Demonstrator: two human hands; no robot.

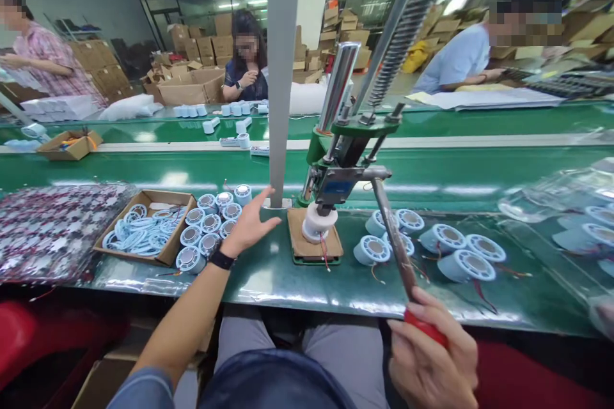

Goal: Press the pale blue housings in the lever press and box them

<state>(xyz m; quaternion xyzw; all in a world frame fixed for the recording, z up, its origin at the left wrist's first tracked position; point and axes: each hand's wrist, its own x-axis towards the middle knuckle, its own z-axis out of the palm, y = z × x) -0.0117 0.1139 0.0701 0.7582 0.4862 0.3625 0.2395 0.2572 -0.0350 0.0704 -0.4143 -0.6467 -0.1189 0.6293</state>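
Note:
My right hand [434, 351] is wrapped round the red handle [426, 327] of the press lever [396, 236]. The hand press [336, 185] has its ram down on a white round piece [319, 222], which sits on a brown pad [297, 239] with red wires hanging from it. My left hand [249, 223] has its fingers spread and holds nothing; it is left of the press, beside a group of light blue round housings [210, 223] with silvery centres. More blue housings [466, 264] with thin wires stand right of the press.
A cardboard box [167, 255] of blue rings stands at the left, beside a pile of small wired parts [52, 230]. A grey post [279, 77] rises behind my left hand. Clear plastic covers [542, 198] lie at the right. Three people work across the green conveyor [215, 166].

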